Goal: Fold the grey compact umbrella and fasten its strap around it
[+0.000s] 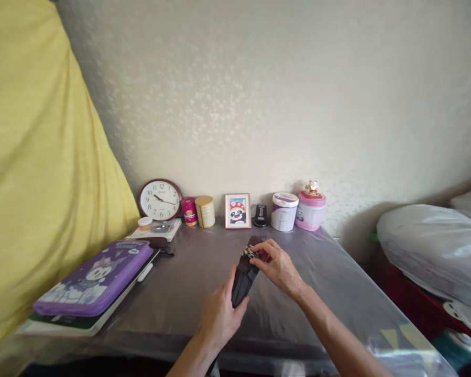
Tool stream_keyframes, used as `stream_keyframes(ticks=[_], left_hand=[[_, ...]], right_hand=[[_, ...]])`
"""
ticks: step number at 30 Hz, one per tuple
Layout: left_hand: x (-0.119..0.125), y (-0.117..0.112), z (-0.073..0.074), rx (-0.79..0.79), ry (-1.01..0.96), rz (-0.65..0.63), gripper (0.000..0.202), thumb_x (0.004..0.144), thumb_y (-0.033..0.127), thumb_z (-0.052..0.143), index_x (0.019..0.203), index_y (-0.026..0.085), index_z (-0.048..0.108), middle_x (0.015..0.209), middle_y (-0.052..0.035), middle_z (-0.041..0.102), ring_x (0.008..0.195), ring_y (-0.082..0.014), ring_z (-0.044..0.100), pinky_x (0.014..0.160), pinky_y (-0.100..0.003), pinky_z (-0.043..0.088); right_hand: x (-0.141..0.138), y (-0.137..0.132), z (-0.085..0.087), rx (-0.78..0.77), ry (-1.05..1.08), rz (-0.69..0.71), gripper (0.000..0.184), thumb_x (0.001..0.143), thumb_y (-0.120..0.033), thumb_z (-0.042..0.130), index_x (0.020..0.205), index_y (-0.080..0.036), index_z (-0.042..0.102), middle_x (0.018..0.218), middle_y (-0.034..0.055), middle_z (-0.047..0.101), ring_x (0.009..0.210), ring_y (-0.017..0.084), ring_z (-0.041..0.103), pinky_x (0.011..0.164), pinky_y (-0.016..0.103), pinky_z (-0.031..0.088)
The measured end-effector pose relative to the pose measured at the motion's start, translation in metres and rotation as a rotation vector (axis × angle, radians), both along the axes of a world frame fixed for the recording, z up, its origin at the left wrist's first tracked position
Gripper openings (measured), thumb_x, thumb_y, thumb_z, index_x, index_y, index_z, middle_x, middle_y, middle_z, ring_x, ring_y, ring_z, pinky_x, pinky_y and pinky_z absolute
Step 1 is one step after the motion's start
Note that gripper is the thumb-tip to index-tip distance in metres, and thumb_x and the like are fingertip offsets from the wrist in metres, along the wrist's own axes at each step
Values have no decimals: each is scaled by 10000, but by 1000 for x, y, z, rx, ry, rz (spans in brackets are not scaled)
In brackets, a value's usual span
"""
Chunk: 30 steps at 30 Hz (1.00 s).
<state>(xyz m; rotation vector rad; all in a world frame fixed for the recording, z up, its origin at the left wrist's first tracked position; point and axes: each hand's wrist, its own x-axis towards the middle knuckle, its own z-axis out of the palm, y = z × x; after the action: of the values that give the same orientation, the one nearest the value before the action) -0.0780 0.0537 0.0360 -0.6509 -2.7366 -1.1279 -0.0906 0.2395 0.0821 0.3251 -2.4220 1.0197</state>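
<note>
A folded black umbrella [243, 280] is held over the middle of the plastic-covered table [188, 293]. My left hand [219, 314] is closed round its lower end, thumb along the side. My right hand [276, 264] pinches the far end of the umbrella, where the small metal rib tips are gathered. The umbrella points away from me, tilted up toward the wall.
A purple cartoon pencil case [96, 277] lies on books at the left. Along the wall stand a round clock [160, 199], a pink tin [188, 210], a gold tin [205, 211], a framed panda picture [237, 210], a white tub [284, 211] and a pink tub [310, 208]. Plastic-wrapped bundles [427, 246] lie right.
</note>
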Motion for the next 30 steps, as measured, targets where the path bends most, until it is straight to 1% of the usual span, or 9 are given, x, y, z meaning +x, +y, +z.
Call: stream_keyframes(ticks=[3,7,10,14,19,22,26,28,30], left_hand=[[0,10,0,-56,11,-47,650,773,329,540,1375,181,347,1068,-138,676,913,-287,642,763,-348,453],[-2,22,6,-97,-15,-108,639,771,344,543,1365,190,365,1067,-143,675,929,-298,639,760,-357,451],[-6,30,12,-97,-50,-140,630,773,358,542,1359,204,369,1061,-132,677,923,-287,639,750,-347,453],[-11,36,11,-95,-78,-200,651,759,352,562,1361,195,369,1075,-132,673,933,-276,635,772,-340,453],[-9,43,3,-120,-66,-271,672,749,366,584,1367,218,367,1102,-124,665,943,-280,634,793,-349,455],[-4,48,1,-148,-50,-331,668,740,372,597,1358,239,383,1132,-109,654,967,-284,626,817,-351,453],[0,51,6,-140,-77,-326,623,725,351,608,1315,248,438,1114,-78,664,965,-257,628,830,-316,453],[1,50,11,-93,-111,-318,599,723,315,603,1299,253,451,1096,-60,672,962,-237,628,826,-293,454],[1,48,16,-12,-150,-335,568,724,277,595,1278,254,471,1108,-44,665,980,-220,617,834,-271,447]], right_hand=[[2,12,-3,84,23,-31,67,791,-273,596,786,-221,637,814,8,564,672,119,535,628,250,432],[6,33,-3,83,35,-33,140,842,-243,529,746,-201,622,797,18,573,712,128,552,655,248,434],[12,51,-4,92,70,74,130,825,-255,561,925,-208,629,917,43,570,828,152,559,760,280,453],[20,67,-10,253,88,99,355,752,-222,643,1101,-230,575,1055,68,540,973,200,515,858,342,427],[20,77,-16,337,79,54,109,809,-267,594,889,-204,633,895,55,596,838,180,529,765,310,427],[16,81,-19,345,74,-10,142,858,-266,523,791,-199,628,822,52,609,802,178,533,750,313,418],[13,91,-23,99,74,-117,178,840,-351,536,884,-207,632,992,79,611,950,205,550,870,352,409],[15,95,-24,-150,-51,-151,277,793,-433,572,948,-210,625,1041,78,607,976,220,560,863,351,430],[16,93,-24,-458,-275,-124,374,757,-487,587,1012,-215,606,1000,61,631,908,213,592,757,320,480]])
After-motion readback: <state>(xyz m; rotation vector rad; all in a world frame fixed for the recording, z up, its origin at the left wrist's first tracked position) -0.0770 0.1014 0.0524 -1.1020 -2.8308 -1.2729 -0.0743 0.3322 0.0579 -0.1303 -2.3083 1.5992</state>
